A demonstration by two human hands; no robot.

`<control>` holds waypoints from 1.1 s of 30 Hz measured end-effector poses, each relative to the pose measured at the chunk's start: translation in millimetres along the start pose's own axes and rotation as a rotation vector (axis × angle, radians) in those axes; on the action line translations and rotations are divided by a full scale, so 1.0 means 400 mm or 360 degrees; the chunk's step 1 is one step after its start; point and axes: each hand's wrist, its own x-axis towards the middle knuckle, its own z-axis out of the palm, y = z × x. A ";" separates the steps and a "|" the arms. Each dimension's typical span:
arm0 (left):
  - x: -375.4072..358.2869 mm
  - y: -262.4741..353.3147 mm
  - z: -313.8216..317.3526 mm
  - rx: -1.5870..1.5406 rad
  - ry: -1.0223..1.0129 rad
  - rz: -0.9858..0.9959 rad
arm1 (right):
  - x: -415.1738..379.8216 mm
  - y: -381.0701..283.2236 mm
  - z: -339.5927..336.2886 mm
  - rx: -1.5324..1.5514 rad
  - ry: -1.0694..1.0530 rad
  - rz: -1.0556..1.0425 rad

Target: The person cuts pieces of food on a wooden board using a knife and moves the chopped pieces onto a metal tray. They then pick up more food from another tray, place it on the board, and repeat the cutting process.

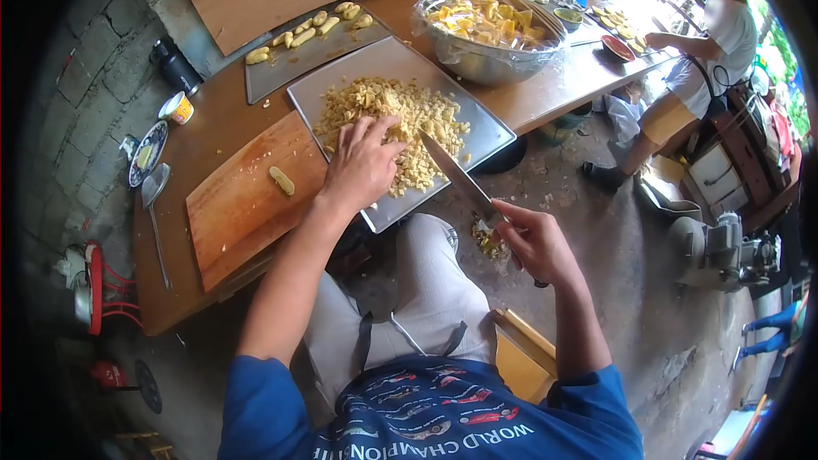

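Yellow chopped pieces (400, 115) lie heaped on a metal tray (490, 132) on the tabletop (204, 136). Left hand (362, 162) rests loosely open, fingers spread over the heap; right hand (532, 243) grips a knife (456, 175). Best keep the blade angled away from those fingers, sweeping gently.
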 end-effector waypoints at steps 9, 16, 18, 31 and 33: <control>0.002 -0.040 -0.027 -0.0001 0.0054 0.0018 | -0.003 -0.008 -0.006 -0.0101 -0.0009 0.0017; -0.028 -0.111 -0.072 -0.0300 0.0222 -0.0230 | -0.008 0.003 -0.016 0.0034 0.0039 -0.0023; -0.042 -0.157 -0.068 -0.0632 0.0219 -0.0286 | -0.002 0.029 -0.012 0.0151 0.0133 -0.0021; -0.122 -0.256 -0.096 -0.0918 0.0277 -0.0800 | -0.023 0.034 -0.016 0.0292 0.0187 -0.0020; -0.207 -0.300 -0.137 -0.0598 0.0235 -0.0909 | -0.020 0.052 -0.012 0.0346 0.0174 -0.0050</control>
